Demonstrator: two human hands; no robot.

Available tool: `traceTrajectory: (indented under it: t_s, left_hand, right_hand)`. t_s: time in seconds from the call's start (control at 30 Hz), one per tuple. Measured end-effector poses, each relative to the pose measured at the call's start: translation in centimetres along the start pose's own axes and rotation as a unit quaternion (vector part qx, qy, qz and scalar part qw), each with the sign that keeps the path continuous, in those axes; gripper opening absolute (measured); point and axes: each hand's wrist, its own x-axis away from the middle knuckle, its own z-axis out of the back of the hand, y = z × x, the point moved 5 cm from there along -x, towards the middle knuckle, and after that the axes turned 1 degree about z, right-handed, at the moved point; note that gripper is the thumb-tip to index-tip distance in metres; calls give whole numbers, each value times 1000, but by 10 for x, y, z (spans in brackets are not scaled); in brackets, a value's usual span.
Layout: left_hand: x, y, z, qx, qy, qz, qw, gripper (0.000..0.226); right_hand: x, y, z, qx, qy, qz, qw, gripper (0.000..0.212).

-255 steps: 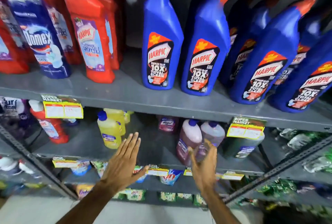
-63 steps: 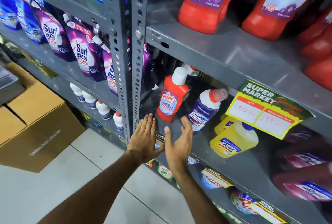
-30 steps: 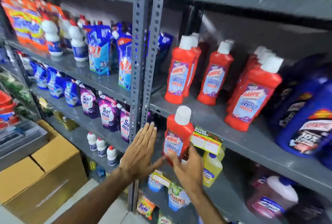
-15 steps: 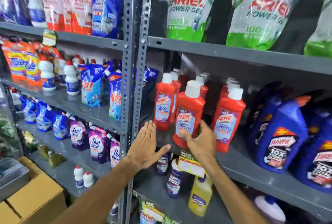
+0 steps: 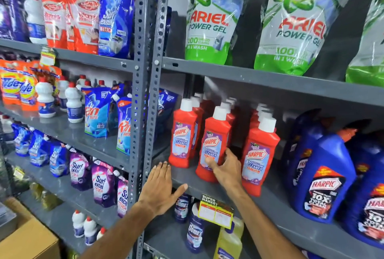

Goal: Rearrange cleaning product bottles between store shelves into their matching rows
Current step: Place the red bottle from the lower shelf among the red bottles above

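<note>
While the right hand [image 5: 225, 168] wraps the lower body of a red plastic Harpic bathroom-cleaner bottle with a white cap [image 5: 214, 144], that bottle stands upright on the grey metal shelf [image 5: 276, 204], its base at the front edge. Thumb across the purple label, remaining fingers curled round the bottle's right side: a closed hold on the bottle. Just left of the thumb stands another red Harpic bottle of the same kind [image 5: 184, 134], heading a row that runs back. Just right of the curled fingers stands a third red Harpic bottle [image 5: 258, 154], also heading a row. Further right of the fingers: large blue Harpic bottles with orange caps [image 5: 320, 177], same shelf.

Left hand [image 5: 161, 188]: flat, fingers extended and close together, thumb spread; holding nothing. Fingertips lie at the shelf's front lip, beside the perforated grey upright post [image 5: 145, 92]. Contact with the lip cannot be confirmed.

Below the right wrist: a yellow price tag [image 5: 216, 211] hangs from the shelf edge, with dark blue Domex bottles [image 5: 194, 231] on the level beneath.

Above the fingers: green-and-white Ariel pouches [image 5: 209, 19].
</note>
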Motion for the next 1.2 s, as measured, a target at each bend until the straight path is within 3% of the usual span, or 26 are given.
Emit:
traceTrajectory:
  t_s: [0.23,0.5,1.2]
  left_hand:
    - [-5,-3,3,-29,-14,-10,999,120]
    - [-11,-5,3,-19,-23,-8,1000,139]
    - [-10,-5,3,-36,-16,-9,999,122]
  right_hand:
    - [-10,7,-5,-69,-36,-7,997,64]
    - [0,33,-17,-44,-86,-21,995,62]
    - [1,43,-19,-75,-95,-29,992,66]
